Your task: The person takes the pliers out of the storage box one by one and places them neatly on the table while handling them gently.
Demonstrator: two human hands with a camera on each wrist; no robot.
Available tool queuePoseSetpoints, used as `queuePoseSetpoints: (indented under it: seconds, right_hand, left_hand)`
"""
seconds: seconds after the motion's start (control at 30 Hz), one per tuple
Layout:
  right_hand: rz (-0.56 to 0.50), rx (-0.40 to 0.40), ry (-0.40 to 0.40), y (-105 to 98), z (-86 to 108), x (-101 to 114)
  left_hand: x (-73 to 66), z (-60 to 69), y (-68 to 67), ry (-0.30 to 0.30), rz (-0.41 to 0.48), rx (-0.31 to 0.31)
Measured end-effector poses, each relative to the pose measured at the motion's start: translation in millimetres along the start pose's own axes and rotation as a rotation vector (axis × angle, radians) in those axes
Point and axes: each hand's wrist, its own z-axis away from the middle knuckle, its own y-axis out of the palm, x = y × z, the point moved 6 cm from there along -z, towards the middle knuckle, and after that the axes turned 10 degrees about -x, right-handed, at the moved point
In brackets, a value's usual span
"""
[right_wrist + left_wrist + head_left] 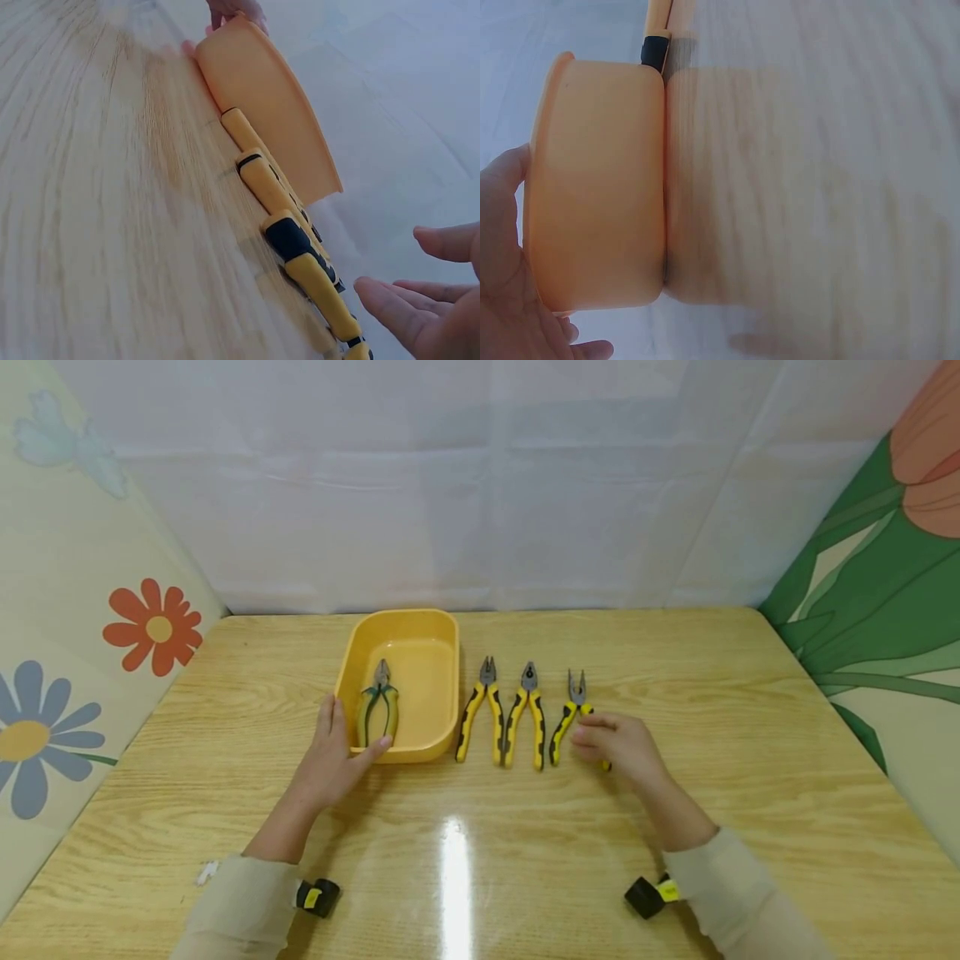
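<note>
Gripping the yellow tray's rim (423,750), pliers (392,712) inside, is the left hand (330,764); tabletop (750,735) extends beyond the half-spread, empty right hand (624,749).

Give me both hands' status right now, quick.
Left hand: closed on the tray, gripping its near-left corner.
Right hand: open, holding nothing, beside the rightmost pliers.
</note>
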Motion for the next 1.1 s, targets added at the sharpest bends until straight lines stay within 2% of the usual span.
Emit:
queuePoseSetpoints:
  seconds: [0.23, 0.33, 0.47, 0.6, 0.87, 1.1]
  right_hand:
    - [-0.074, 0.056, -0.021, 7, -17.7, -23]
    - [-0.070, 0.074, -0.019, 13, -11.7, -13]
    - [-0.052, 0.093, 0.000, 22, 3.5, 11]
    - [-0.078, 0.103, 0.019, 27, 6.2, 16]
    - [-0.162, 0.115, -0.008, 34, -27.7, -26]
    - [-0.060, 0.150, -0.048, 50, -2.0, 7]
  left_hand:
    - [-0.2, -0.2, 0.1, 0.003, -0.001, 0.000]
    - [-0.1, -0.4, 0.3, 0.002, -0.005, 0.004]
    - [0.3, -0.6, 0.5, -0.001, -0.010, 0.007]
    - [0.7, -0.6, 0.5, 0.002, -0.012, 0.005]
    - [0.6, -0.4, -0.2, 0.001, -0.008, 0.004]
    - [1.7, -0.7, 0.9, -0.004, -0.007, 0.004]
